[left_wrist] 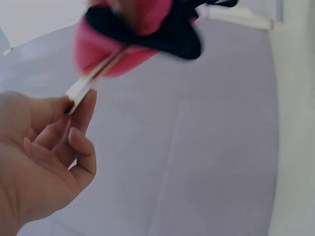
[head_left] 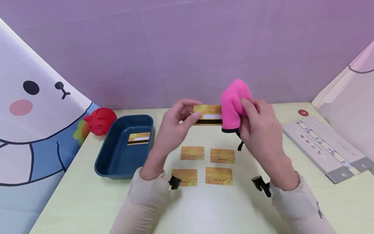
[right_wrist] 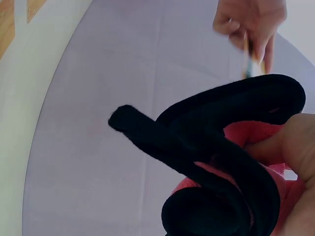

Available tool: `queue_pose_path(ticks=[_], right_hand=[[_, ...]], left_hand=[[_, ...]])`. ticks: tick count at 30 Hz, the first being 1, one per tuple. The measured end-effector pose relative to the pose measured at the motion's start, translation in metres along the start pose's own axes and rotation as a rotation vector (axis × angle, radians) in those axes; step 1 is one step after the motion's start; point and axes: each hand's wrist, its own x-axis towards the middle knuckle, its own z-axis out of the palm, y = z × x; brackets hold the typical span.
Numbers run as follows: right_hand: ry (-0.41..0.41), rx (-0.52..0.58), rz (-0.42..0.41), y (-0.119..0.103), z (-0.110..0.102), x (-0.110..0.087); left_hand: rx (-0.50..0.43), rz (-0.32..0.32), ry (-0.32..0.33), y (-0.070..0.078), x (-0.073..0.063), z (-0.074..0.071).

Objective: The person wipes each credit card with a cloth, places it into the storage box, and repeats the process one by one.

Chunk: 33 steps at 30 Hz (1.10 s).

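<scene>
My left hand [head_left: 176,125] pinches the left end of a gold bank card [head_left: 207,112] between thumb and fingers, its striped back showing in the head view. A bright pink fuzzy cloth [head_left: 233,100] with black edging is bunched in my right hand [head_left: 260,130] and covers the card's right end. In the right wrist view, the cloth's black edging [right_wrist: 202,132] hangs in loose folds. Below the hands, several gold cards, including one card [head_left: 219,176], lie face up in two rows on the table. Another card [head_left: 138,138] lies striped side up in the blue tray [head_left: 102,161].
A red piggy bank [head_left: 100,121] stands behind the tray at the left. On the right lie a grey booklet [head_left: 327,148] and a red poker chip [head_left: 303,112]. The pale table [head_left: 204,211] ends at a purple cloth backdrop [head_left: 175,55].
</scene>
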Motion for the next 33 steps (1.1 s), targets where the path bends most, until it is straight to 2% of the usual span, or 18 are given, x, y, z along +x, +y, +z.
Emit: queue_pose_path(ticks=[4, 7, 9, 13, 16, 21, 25, 29, 33], right_hand=[[0.002, 0.007, 0.058, 0.007, -0.003, 0.002], [0.005, 0.012, 0.080, 0.010, -0.007, 0.003], [0.011, 0.015, 0.084, 0.011, -0.009, 0.004], [0.013, 0.023, 0.085, 0.008, -0.011, 0.005], [0.009, 0.026, 0.084, 0.007, -0.013, 0.005], [0.009, 0.026, 0.075, 0.006, -0.012, 0.007], [-0.003, 0.022, 0.072, 0.006, -0.011, 0.007], [-0.012, 0.021, 0.070, 0.007, -0.011, 0.007], [0.002, 0.024, 0.074, 0.008, -0.011, 0.006]], left_hand=[[-0.029, 0.039, -0.010, 0.008, -0.002, -0.022], [-0.007, 0.030, -0.001, 0.016, -0.004, -0.038], [0.049, -0.026, -0.005, 0.019, -0.003, -0.053], [0.227, -0.221, -0.046, 0.015, 0.006, -0.089], [0.357, -0.360, -0.082, 0.003, 0.015, -0.117], [0.561, -0.510, -0.184, -0.033, 0.019, -0.165], [0.626, -0.628, -0.271, -0.063, 0.014, -0.198], [0.643, -0.721, -0.351, -0.084, 0.009, -0.215], [0.638, -0.785, -0.406, -0.099, 0.006, -0.218]])
